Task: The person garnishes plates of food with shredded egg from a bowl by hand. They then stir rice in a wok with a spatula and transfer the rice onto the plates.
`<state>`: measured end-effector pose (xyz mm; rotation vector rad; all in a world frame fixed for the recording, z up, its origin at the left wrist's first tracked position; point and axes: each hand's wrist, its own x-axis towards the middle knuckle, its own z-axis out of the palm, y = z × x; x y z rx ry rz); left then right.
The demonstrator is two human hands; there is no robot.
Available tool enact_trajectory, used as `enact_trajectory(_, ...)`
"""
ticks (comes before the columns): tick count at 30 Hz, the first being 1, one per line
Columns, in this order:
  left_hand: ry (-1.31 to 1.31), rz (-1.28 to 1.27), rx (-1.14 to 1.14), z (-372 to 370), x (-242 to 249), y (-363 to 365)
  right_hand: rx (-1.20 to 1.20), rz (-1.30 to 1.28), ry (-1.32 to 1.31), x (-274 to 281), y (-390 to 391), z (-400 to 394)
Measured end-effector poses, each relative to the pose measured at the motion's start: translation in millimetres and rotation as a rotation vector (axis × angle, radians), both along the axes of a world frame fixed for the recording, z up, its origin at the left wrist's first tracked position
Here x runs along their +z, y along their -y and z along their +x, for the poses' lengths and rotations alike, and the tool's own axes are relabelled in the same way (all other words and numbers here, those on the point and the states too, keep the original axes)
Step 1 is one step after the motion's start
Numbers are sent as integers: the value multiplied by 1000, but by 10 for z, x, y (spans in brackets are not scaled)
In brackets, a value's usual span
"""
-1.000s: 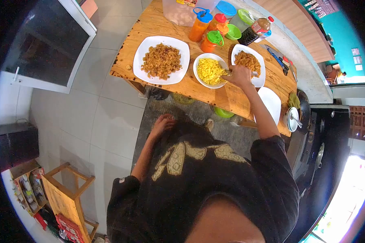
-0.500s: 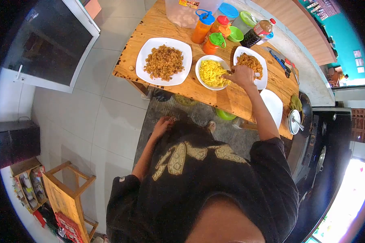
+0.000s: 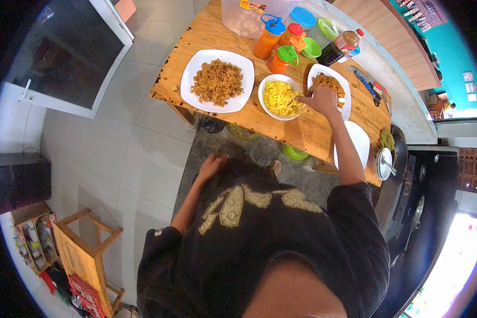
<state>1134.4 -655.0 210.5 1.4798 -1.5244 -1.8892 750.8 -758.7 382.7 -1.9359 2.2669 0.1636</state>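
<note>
My right hand (image 3: 324,100) reaches over the table, its fingers pinched together at the right rim of a white bowl (image 3: 274,114). Yellow shreds, which look like sliced omelette (image 3: 279,97), fill that bowl, and a few strands hang below my fingertips. Behind the hand, a white plate (image 3: 345,112) of fried rice (image 3: 327,81) is partly covered; a small white piece shows beside my knuckles. Left of the bowl lies a square white plate (image 3: 188,95) with a larger mound of fried rice (image 3: 217,82). My left hand (image 3: 212,165) hangs low by my leg, fingers loosely extended, holding nothing visible.
Sauce bottles (image 3: 269,38), a green bowl (image 3: 311,49), a dark soy sauce bottle (image 3: 338,49) and a plastic tub (image 3: 244,21) stand at the back. Blue scissors (image 3: 370,87) and knives lie right. Another white plate (image 3: 358,143) sits near the front edge, beside a lidded pot (image 3: 384,161).
My right hand has lifted slightly from the yellow shreds toward the bowl's right rim, with strands showing under the fingers. The view has shifted a little. My left hand stays low.
</note>
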Motion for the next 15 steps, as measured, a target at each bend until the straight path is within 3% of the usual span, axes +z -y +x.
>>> enact_trajectory(2,17,-155,67,18,-320,-70,-18,-51,-46,-146,26,-27)
enact_trajectory(7,74,-100,57,-50,-7,-21,11,-63,-54,-324,73,127)
enact_trajectory(11,108,-77,-17,33,-393,1,61,-55,-106,-165,28,256)
enact_trajectory(15,93,-26,14,17,-282,23,57,-57,-121,-289,85,147)
